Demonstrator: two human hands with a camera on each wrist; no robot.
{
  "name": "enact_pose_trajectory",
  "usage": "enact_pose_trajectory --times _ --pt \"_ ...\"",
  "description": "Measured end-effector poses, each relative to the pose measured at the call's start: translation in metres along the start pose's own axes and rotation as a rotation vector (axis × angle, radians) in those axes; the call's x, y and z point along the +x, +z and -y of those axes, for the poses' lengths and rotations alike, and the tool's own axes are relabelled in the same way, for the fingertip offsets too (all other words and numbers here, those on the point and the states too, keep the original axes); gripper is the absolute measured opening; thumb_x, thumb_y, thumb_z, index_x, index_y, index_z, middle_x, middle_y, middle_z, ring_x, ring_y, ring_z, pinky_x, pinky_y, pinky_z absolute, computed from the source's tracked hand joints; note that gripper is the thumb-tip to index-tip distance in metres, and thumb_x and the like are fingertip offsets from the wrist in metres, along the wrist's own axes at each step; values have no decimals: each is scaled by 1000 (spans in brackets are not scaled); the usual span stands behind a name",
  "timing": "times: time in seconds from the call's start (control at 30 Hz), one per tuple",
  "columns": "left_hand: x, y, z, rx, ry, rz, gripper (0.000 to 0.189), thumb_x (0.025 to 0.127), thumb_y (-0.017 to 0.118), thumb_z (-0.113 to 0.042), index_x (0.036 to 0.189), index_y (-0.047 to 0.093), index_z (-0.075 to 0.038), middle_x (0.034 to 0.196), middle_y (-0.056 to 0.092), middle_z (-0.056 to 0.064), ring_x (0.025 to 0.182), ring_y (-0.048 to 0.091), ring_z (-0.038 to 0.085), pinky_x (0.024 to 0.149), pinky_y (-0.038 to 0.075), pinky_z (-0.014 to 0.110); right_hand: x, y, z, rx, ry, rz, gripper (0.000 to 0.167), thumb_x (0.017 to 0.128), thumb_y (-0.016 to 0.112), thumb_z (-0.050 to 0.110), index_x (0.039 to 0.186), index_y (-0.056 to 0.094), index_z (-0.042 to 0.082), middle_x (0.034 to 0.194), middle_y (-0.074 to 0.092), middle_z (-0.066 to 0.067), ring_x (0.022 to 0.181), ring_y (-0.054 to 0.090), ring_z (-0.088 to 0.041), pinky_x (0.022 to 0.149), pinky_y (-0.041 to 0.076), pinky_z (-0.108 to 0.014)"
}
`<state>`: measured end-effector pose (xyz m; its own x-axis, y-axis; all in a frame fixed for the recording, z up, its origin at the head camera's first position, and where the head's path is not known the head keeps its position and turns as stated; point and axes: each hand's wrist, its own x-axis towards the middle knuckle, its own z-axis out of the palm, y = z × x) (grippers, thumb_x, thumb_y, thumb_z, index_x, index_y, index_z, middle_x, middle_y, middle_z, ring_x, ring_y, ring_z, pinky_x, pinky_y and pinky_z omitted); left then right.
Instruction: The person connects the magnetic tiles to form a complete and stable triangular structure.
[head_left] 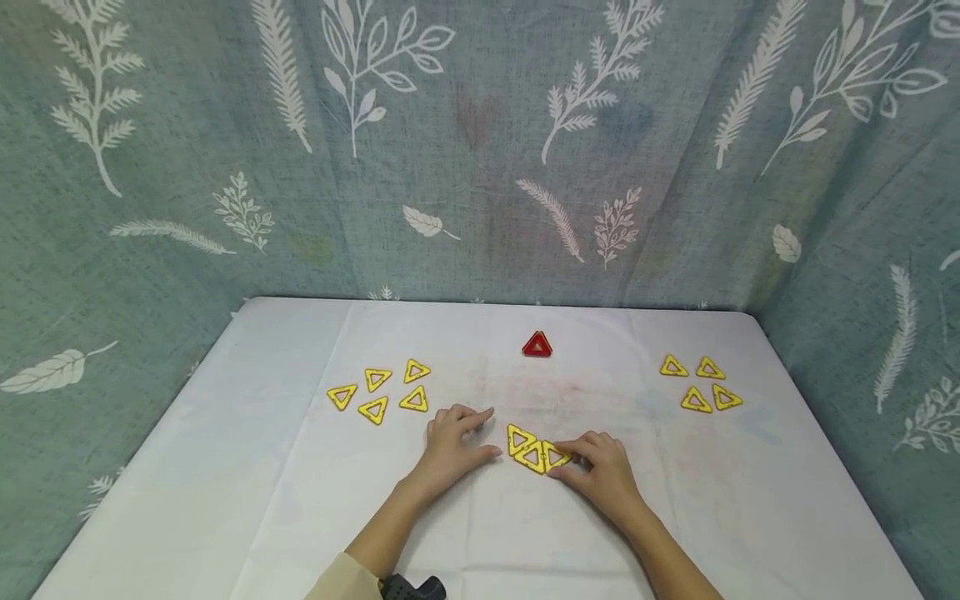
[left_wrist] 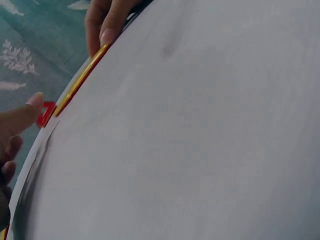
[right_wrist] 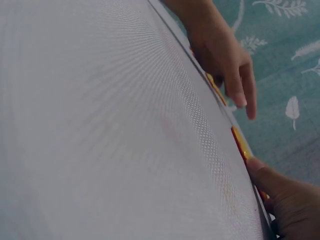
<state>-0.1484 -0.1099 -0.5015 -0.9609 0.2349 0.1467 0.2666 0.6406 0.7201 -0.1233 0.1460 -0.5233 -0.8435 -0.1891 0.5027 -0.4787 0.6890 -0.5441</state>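
Three yellow triangular tiles with hollow centres lie edge to edge at the middle front: a left tile, a middle tile and a right tile. My right hand pinches the right tile between thumb and fingers. Just left of the row, my left hand holds nothing; its thumb and index finger extend toward the tiles with a gap between. Seen low in the right wrist view, the row's edge is yellow above and red below, with the right thumb against it.
At the back centre lies a red triangular tile, with yellow showing at its edges. Several loose yellow tiles are spread at the left, and several more at the right. A white cloth covers the table; a leaf-patterned curtain hangs behind.
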Motion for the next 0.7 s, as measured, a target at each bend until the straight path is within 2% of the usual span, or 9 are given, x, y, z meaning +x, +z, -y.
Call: enact_pose_trajectory --times 0.13,0.3,0.4,0.57,0.7 --pt "-1 -12 10 -10 0 -160 57 70 83 -30 122 65 -15 99 52 -4 89 38 14 82 23 39 -2 0 -1 17 -12 -15 36 57 88 27 90 76 16 70 55 12 67 41 -1 65 31 -26" --pt "-4 -33 24 19 -44 -276 56 70 83 -28 120 66 -12 100 52 3 94 40 22 87 20 46 -2 -1 -2 44 -21 -23 35 57 88 24 88 77 16 71 57 13 67 40 0 65 31 -25" --pt "-4 -47 33 68 -126 -295 55 72 81 -30 122 65 -12 106 52 9 97 40 28 87 20 48 -2 -1 -2 64 -23 -22 34 57 88 23 88 77 16 72 58 13 67 39 0 65 31 -25" --pt "-1 -64 48 129 -287 -283 54 78 76 -34 125 62 -11 119 49 16 108 36 35 88 19 52 -1 0 -2 71 -8 -11 32 58 88 24 88 77 17 73 59 13 67 40 -1 65 32 -25" --pt "2 -69 56 143 -321 -272 54 80 74 -35 126 61 -10 120 49 17 110 36 36 89 18 54 -1 0 -2 77 0 -11 31 58 87 24 87 77 17 73 59 14 66 40 -1 65 32 -26"
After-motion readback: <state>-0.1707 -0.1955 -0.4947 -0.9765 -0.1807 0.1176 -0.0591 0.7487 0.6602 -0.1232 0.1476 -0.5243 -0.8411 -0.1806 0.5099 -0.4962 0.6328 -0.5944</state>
